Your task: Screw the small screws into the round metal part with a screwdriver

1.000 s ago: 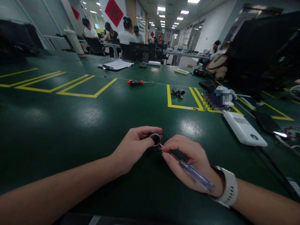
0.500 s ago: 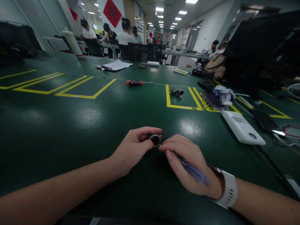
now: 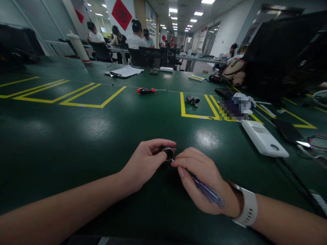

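Observation:
My left hand (image 3: 145,161) pinches a small dark metal ring-shaped part (image 3: 169,152) between thumb and fingers, its round opening facing me. In my right hand (image 3: 201,177) lies a screwdriver with a clear purple handle (image 3: 209,191); the handle rests across the palm. The thin metal tip shows just past the right fingertips, at the lower edge of the ring-shaped part. Whether the tip touches the part or sits inside the opening, I cannot tell. The fingers hide most of the screwdriver's shaft.
Ahead lie a red and black screwdriver (image 3: 146,91) and metal fittings (image 3: 192,100) inside a yellow taped box. At right are a white power bank (image 3: 265,139) with a cable and a dark phone (image 3: 290,132). Papers on a clipboard (image 3: 125,71) lie farther back. People sit beyond the table.
My right hand has shifted slightly left, bringing the screwdriver tip up to the ring-shaped part. The screwdriver's handle end has moved left and down. My left hand stays almost still.

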A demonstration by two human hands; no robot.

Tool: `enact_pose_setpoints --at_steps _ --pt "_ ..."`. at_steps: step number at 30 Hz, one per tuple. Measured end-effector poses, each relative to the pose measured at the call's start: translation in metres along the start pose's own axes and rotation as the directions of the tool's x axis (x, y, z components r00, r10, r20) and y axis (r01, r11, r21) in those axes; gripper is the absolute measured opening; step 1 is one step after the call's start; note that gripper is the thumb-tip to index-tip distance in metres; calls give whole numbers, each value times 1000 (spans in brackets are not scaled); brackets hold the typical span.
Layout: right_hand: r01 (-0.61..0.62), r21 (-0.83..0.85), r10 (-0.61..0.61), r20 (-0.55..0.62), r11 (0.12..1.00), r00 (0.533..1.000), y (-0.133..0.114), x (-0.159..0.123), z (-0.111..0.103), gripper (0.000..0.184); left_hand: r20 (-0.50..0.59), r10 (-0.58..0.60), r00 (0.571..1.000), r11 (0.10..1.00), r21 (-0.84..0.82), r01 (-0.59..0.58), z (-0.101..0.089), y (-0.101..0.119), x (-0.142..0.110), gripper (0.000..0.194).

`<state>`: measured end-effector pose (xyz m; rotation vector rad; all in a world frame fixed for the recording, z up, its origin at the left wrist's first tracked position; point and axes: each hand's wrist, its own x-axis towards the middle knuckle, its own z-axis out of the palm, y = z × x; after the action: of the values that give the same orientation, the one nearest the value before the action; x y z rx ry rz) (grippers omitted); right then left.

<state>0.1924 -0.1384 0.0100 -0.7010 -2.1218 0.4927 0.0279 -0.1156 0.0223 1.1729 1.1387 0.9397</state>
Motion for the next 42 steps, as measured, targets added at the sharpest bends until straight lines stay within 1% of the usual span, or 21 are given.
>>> enact_pose_setpoints --at_steps 3,5,6,7,9,11,12,14,16,19,24,26,27,29,30,31,33,34,36,39,42 --pt "20 16 -19 -31 1000 999 -2 1 -3 22 -17 -1 1000 1000 -9 1 0 0 0 23" --pt "21 52 -16 -89 998 996 -3 1 -6 22 -24 -2 1000 1000 -31 1 0 0 0 22" --pt "3 80 6 -123 997 992 -3 1 -7 21 -24 -5 1000 999 -45 4 0 0 1 21" --pt "-36 115 53 -151 993 987 -1 1 -9 20 -20 -10 1000 998 -60 8 -1 0 1 21" --pt "-169 212 207 -173 963 963 5 0 -11 21 -12 -20 1000 996 -88 19 -1 -1 2 21" --pt "-335 329 391 -121 883 912 15 -1 -12 22 -4 -29 1000 994 -106 28 -2 -1 3 20" --pt "-400 394 461 -72 828 884 21 -1 -12 23 1 -30 1000 993 -116 30 -2 -1 3 20" --pt "-486 474 543 21 734 840 30 -1 -11 23 11 -32 999 988 -150 34 -3 0 2 22" --pt "-531 512 585 68 675 808 35 1 -10 23 20 -30 999 979 -199 34 -5 1 0 25" --pt "-560 493 604 85 666 793 35 4 -9 22 27 -21 999 971 -238 27 -7 2 -3 32" --pt "-599 328 603 102 730 791 26 7 -11 23 31 -19 999 962 -272 27 -6 2 -3 40" --pt "-574 226 568 98 787 817 24 6 -12 24 34 -23 999 953 -301 32 -5 2 -2 40" --pt "-527 163 520 87 834 850 23 5 -12 24 33 -29 999 947 -320 38 -5 2 -2 39" --pt "-346 8 344 74 938 936 21 2 -10 22 34 -44 998 930 -363 53 -4 2 0 34" --pt "-235 -78 241 87 969 967 20 1 -9 20 35 -49 998 920 -388 58 -5 2 0 30" --pt "-132 -159 151 112 978 982 20 -1 -8 18 34 -51 998 909 -412 61 -5 2 1 27" --pt "6 -288 46 172 958 984 19 -2 -6 14 23 -50 998 890 -452 55 -5 3 2 23" --pt "40 -336 27 192 941 981 19 -3 -5 13 10 -51 999 885 -464 50 -5 4 3 23" --pt "88 -395 -12 191 915 982 19 -3 -5 13 -24 -63 998 885 -464 45 -5 5 4 24" --pt "140 -416 -100 116 899 988 18 -4 -6 14 -69 -98 993 913 -404 62 -5 5 4 29" --pt "189 -378 -188 41 906 981 15 -6 -9 20 -68 -99 993 946 -317 73 -4 3 3 37"
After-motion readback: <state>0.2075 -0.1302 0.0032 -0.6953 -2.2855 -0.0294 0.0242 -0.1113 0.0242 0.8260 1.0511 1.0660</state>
